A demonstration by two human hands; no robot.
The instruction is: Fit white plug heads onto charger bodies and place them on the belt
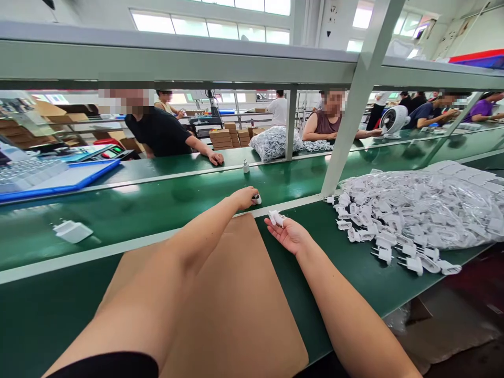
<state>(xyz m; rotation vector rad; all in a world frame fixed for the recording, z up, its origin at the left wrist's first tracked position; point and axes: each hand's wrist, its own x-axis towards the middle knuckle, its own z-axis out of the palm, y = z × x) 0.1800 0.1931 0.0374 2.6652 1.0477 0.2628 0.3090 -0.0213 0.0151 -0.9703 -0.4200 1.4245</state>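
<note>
A brown cardboard sheet [232,299] lies nearest, on the green bench [311,294] beneath the left forearm; just past its right edge the right hand [292,236] is turned palm up, gripping a white plug piece [276,218] at the thumb side, the other fingers loosely extended; further right, loose white plugs [366,220] spill beside a clear bag [444,205] full of them; the left hand [246,197] reaches farther out, over the near edge of the green belt [177,199], its fingers curled round a small white piece [257,199], mostly hidden; a white block [73,231] lies on the belt at left; beyond, another white block [246,167] stands upright near a co-worker's hand [216,158].
</note>
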